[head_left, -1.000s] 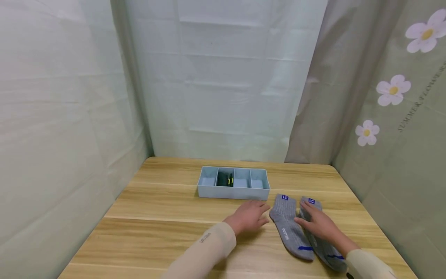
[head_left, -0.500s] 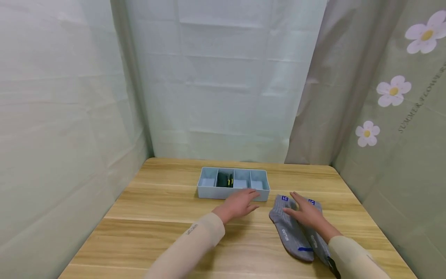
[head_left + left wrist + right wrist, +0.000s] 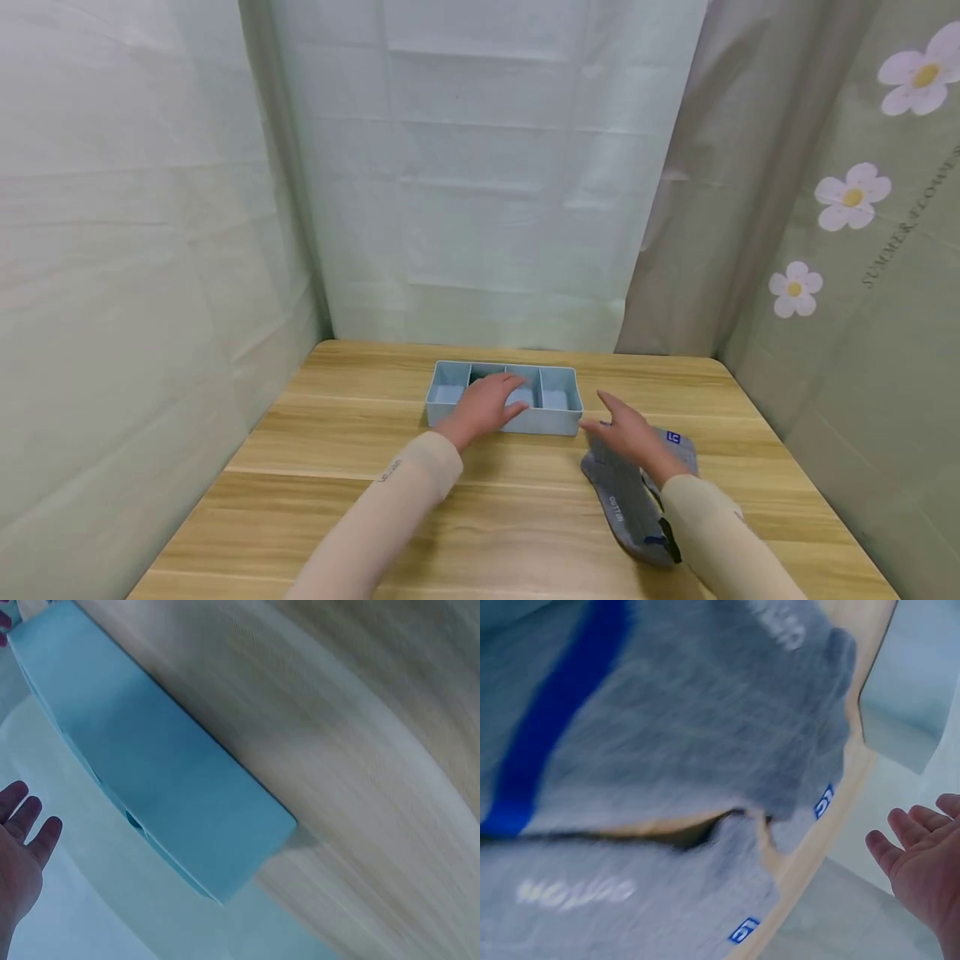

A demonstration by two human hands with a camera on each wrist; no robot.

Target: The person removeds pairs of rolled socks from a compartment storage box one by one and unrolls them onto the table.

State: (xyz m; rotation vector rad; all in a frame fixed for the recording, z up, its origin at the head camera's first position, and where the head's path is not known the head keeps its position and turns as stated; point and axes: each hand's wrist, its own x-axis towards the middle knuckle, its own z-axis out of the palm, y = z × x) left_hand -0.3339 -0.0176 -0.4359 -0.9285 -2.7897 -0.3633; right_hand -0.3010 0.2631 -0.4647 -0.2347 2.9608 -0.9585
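Note:
In the head view, my left hand [image 3: 483,407] is held over a pale blue divided box [image 3: 547,422] with its fingers spread and nothing in them. A dark item [image 3: 480,374] in the second compartment is mostly covered by that hand. To the right lie two grey socks: one sock [image 3: 626,500] with a blue stripe and lettering, the other sock [image 3: 680,450] partly behind my right arm. Relaxed and holding nothing, my right hand [image 3: 626,432] hovers near the socks' cuffs, right of the box. The left wrist view shows the box's plain long side [image 3: 150,757].
The wooden table [image 3: 315,517] carries the box towards its back edge. Pale cloth [image 3: 480,167] hangs behind and at the left, and a flower-printed curtain [image 3: 847,333] closes the right side.
My left hand has moved left and forward, from beside the socks to over the box. My right hand has lifted from the right sock and shifted left and forward. Box and socks stay put.

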